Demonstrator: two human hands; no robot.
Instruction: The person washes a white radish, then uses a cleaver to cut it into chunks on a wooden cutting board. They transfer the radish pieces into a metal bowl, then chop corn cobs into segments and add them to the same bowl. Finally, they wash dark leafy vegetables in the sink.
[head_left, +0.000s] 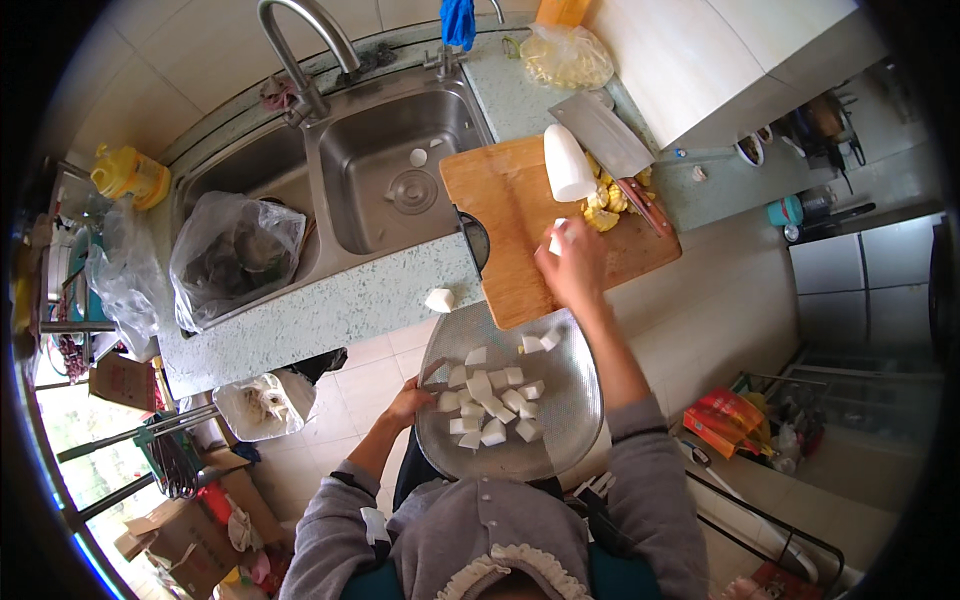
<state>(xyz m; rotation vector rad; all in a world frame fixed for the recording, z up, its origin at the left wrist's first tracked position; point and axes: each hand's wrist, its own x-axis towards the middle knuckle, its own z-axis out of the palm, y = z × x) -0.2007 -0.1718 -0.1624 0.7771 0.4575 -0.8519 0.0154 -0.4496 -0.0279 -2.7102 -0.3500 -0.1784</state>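
My left hand (409, 403) grips the left rim of a perforated metal colander (568, 420) held below the counter's edge. Several white radish chunks (480, 386) lie inside it. Above the wooden cutting board (510, 217), my right hand (576, 264) pinches a small white piece (559, 236), apparently radish. A larger peeled length of white radish (568, 166) rests on the board, beside cut yellow corn pieces (602, 215). Behind these lies a cleaver (604, 135), its wooden handle (645, 208) pointing towards me. One loose radish chunk (440, 300) sits on the counter near the colander.
To the left is a double steel sink (375, 225) with a tall faucet (307, 97); a clear plastic bag (232, 255) sits over its left basin. A bagged bin (266, 405) stands below the counter (360, 300). Another plastic bag (568, 56) lies by the wall.
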